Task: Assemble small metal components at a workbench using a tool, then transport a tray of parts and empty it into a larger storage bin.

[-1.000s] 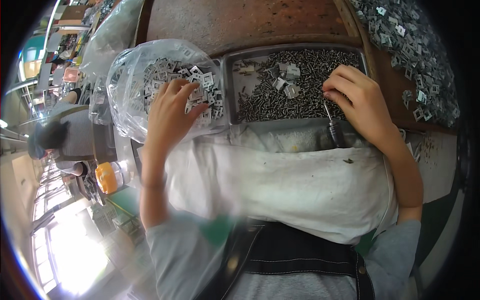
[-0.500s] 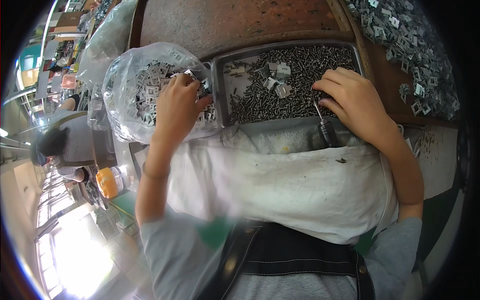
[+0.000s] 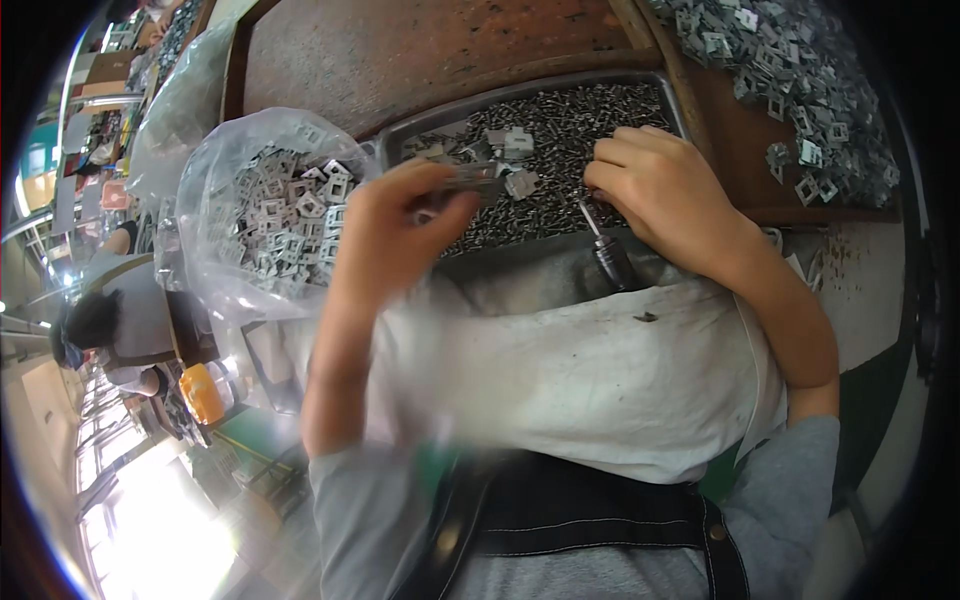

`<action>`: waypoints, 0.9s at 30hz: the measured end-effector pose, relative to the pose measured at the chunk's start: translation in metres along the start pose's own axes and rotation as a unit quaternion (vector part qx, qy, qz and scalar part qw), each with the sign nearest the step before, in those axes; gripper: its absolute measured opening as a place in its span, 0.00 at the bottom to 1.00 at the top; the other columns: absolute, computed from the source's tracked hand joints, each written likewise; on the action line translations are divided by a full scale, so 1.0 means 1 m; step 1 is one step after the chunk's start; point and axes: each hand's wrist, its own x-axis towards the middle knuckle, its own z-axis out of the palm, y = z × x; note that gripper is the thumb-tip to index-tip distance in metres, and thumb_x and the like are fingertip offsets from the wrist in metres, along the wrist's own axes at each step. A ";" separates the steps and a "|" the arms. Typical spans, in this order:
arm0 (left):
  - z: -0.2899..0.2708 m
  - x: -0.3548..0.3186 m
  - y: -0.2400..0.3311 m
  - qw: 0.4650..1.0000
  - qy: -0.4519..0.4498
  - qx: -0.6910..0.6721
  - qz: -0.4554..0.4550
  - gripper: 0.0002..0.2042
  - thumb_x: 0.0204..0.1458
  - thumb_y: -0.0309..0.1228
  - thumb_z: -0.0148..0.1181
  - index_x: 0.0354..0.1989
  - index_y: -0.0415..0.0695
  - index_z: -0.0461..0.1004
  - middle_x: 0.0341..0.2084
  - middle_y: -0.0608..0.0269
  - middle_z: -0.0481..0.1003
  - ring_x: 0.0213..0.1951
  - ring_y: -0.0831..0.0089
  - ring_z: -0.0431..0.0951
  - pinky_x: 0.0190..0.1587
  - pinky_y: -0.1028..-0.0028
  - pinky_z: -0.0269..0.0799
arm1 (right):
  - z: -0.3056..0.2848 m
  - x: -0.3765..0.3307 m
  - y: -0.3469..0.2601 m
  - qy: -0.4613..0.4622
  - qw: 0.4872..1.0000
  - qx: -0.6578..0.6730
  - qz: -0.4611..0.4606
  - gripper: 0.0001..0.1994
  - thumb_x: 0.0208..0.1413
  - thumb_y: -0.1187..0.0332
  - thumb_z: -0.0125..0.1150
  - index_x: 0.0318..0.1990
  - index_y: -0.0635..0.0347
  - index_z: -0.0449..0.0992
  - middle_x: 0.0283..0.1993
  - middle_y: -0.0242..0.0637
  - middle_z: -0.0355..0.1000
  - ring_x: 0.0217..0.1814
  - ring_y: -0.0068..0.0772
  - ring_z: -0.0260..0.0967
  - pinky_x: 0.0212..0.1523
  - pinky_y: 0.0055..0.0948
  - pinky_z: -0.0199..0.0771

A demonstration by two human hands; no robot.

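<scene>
Metal bracket [image 3: 470, 180], small and grey, is pinched between the thumb and fingertips of the left hand [image 3: 395, 235], held just above the near-left part of the steel tray [image 3: 392, 140]. The hand is motion-blurred, so the exact shape of the piece cannot be told. The right hand [image 3: 665, 195] is curled closed over the tray's right half, fingers tucked under; a screwdriver [image 3: 605, 250] with a dark handle shows just below it, its thin shaft pointing up toward the palm. Whether the fingers hold the tool itself or a screw against it cannot be told.

The tray is filled with dark screws [image 3: 590, 110], with a few square plates lying on top near its middle. It sits directly ahead of the body, judged to be so placed that both hands meet over it. To its left, touching its edge, a clear plastic bag [image 3: 215, 170] stands open with square stamped brackets inside, within easy reach of the left hand. A loose heap of similar brackets [image 3: 800, 110] lies on the brown bench to the upper right. A white cloth [image 3: 600, 370] covers the lap below the tray, judged to catch dropped parts.

Against half a second ago, the left hand has left the bag mouth and crossed to the tray carrying a piece; the right hand has stayed in nearly the same place.
</scene>
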 end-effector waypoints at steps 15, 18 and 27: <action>0.046 0.021 0.011 0.981 -0.031 -0.189 0.027 0.12 0.38 0.20 0.54 0.35 0.36 0.67 0.21 0.71 0.68 0.22 0.89 0.62 0.24 0.88 0.58 | -0.006 0.010 0.000 0.191 0.928 0.316 0.045 0.08 0.31 0.79 0.60 0.24 0.58 0.71 0.30 0.31 0.59 0.28 0.22 0.60 0.28 0.18 0.62; 0.048 0.019 0.012 0.985 -0.014 -0.158 0.062 0.13 0.37 0.20 0.54 0.36 0.38 0.68 0.21 0.69 0.69 0.22 0.87 0.63 0.25 0.87 0.60 | -0.005 0.010 0.000 0.192 0.934 0.299 0.046 0.09 0.31 0.79 0.60 0.24 0.59 0.71 0.30 0.31 0.59 0.28 0.22 0.60 0.29 0.19 0.62; 0.052 0.020 0.014 0.978 0.049 -0.013 0.203 0.16 0.35 0.17 0.52 0.37 0.41 0.67 0.22 0.59 0.69 0.23 0.72 0.69 0.27 0.78 0.65 | -0.005 0.013 -0.008 0.210 0.919 0.310 0.121 0.07 0.32 0.78 0.59 0.20 0.65 0.66 0.26 0.36 0.62 0.27 0.30 0.65 0.26 0.23 0.64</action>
